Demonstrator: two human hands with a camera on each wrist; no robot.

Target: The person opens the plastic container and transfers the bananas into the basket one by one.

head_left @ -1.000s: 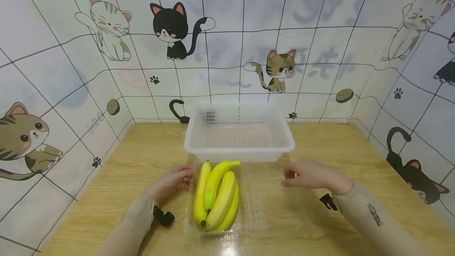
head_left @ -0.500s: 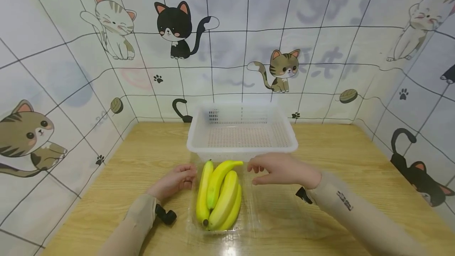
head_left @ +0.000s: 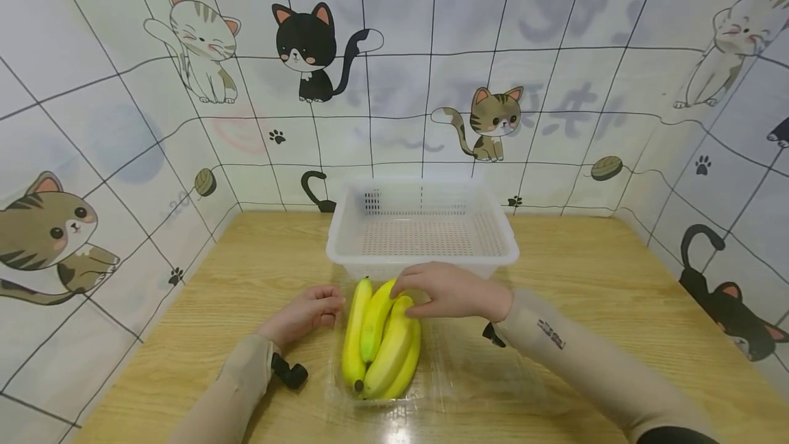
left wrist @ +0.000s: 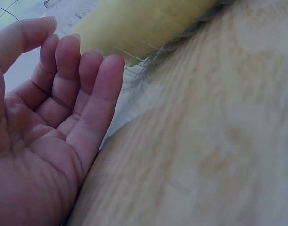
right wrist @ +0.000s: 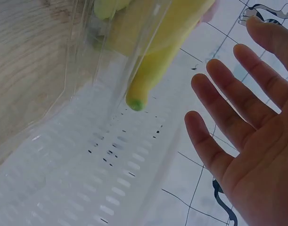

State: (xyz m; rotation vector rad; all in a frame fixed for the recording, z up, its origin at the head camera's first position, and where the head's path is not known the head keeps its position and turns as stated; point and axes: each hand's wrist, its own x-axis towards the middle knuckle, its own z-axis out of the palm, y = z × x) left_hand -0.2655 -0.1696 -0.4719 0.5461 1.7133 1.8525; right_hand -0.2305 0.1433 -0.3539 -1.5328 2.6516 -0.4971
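Observation:
Several yellow bananas (head_left: 389, 348) lie lengthwise in a clear plastic box (head_left: 373, 403) on the wooden table. My left hand (head_left: 306, 312) is at the box's left wall, pinching its edge with thumb and bent fingers; the left wrist view shows the fingertips (left wrist: 89, 63) against the clear plastic with yellow behind. Over the far end of the bananas hovers my right hand (head_left: 453, 291), its fingers spread and the palm bare. It hides part of the upper banana's stem in the head view. In the right wrist view a green-tipped banana end (right wrist: 136, 100) sticks out past the clear wall.
A white perforated basket (head_left: 422, 262) stands just behind the box, with nothing in it. The box's transparent lid (head_left: 487, 368) lies folded out to the right. A cat-patterned tiled wall covering (head_left: 401, 81) encloses the table's back and sides.
My right hand has moved left from beside the box to above the bananas. My left hand stays at the box's left edge, and the bananas have not moved.

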